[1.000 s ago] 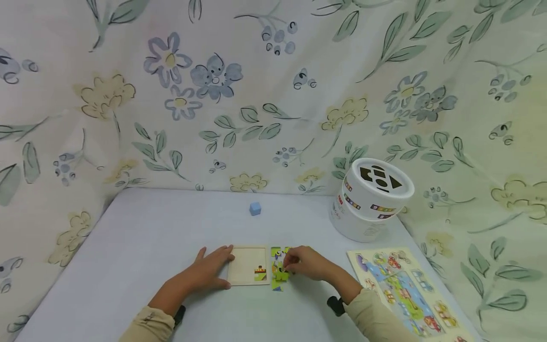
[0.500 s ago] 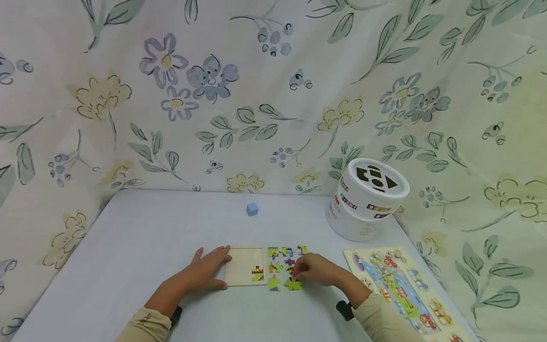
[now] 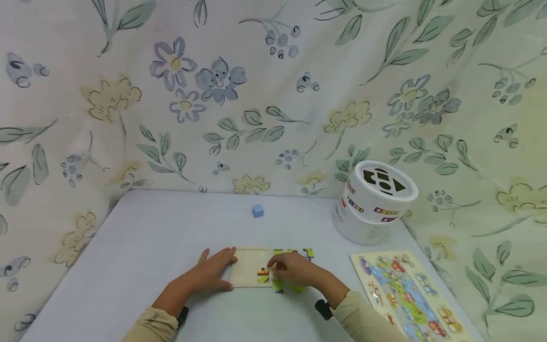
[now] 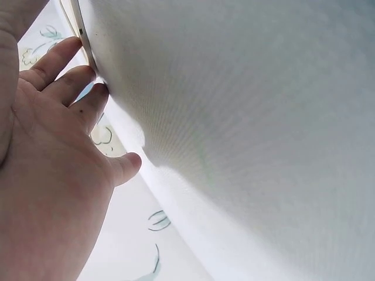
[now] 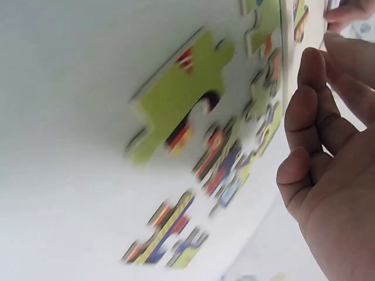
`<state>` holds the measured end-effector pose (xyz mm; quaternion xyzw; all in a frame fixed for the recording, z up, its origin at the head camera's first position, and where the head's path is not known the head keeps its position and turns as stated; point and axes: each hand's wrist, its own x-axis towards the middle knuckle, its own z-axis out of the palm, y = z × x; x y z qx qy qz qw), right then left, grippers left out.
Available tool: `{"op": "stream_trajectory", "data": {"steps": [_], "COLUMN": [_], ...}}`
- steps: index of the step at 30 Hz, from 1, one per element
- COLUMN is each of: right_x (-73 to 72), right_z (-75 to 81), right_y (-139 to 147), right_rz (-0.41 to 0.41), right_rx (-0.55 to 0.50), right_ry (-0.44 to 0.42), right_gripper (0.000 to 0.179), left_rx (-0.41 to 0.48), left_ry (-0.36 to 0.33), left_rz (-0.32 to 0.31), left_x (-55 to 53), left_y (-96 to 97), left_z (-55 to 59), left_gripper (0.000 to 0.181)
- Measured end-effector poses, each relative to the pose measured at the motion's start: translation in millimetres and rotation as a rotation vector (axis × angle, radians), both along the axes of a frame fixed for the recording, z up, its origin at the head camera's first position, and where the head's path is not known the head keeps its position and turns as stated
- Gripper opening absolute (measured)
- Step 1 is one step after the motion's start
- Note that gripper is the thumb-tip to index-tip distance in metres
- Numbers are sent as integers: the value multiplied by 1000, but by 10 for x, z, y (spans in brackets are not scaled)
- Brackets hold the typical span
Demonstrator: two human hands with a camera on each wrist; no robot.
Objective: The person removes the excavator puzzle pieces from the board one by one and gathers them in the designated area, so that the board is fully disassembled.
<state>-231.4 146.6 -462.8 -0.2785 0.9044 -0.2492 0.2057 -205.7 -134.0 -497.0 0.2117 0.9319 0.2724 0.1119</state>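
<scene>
My left hand (image 3: 212, 270) rests at the left side of a shallow wooden puzzle tray (image 3: 248, 261), fingertips on its frame and thumb by the near corner. A printed jigsaw piece (image 3: 262, 275) lies in the tray's near right corner. My right hand (image 3: 295, 269) is over the tray's right edge, its fingers curled and fingertips close together; I cannot tell whether they pinch a piece. Under and beside it lie loose jigsaw pieces, including a green one (image 5: 181, 93) and a striped one (image 5: 158, 228). The left wrist view shows the left hand's fingers (image 4: 70, 85) at the tray edge.
A small blue cube (image 3: 258, 211) sits behind the tray. At the back right stands a white lidded bucket (image 3: 373, 202) with shaped holes in its lid. A larger picture puzzle board (image 3: 406, 289) lies on the right of the white table (image 3: 171, 223).
My right hand set a green piece down among the loose pieces, then shifted left to the tray's right edge. The left hand kept its place on the tray.
</scene>
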Motion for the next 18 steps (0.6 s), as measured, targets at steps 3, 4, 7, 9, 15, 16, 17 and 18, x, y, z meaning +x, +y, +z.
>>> {"op": "stream_trajectory", "data": {"steps": [3, 4, 7, 9, 15, 16, 17, 18], "right_x": [-15, -18, -27, -30, -31, -35, -39, -42], "right_z": [-16, -21, -36, -40, -44, -48, -55, -60], "right_y": [-146, -175, -231, -259, -264, -265, -263, -258], "right_rz": [32, 35, 25, 16, -69, -81, -87, -90], "right_rx": [44, 58, 72, 57, -9, -16, -25, -35], "right_ry": [47, 60, 77, 74, 37, 29, 24, 16], "right_gripper": [24, 24, 21, 18, 5, 3, 3, 3], "left_rx": [-6, -5, -4, -10, -28, -29, -32, -32], "left_ry": [0, -1, 2, 6, 10, 9, 7, 6], "left_rz": [0, 0, -3, 2, 25, 27, 28, 29], "left_x": [-2, 0, 7, 13, 15, 17, 19, 23], "left_y": [-2, -1, -6, -18, 19, 22, 24, 23], "left_z": [0, -1, -2, 0, 13, 15, 16, 18], "left_gripper": [70, 70, 70, 69, 69, 69, 69, 69]}}
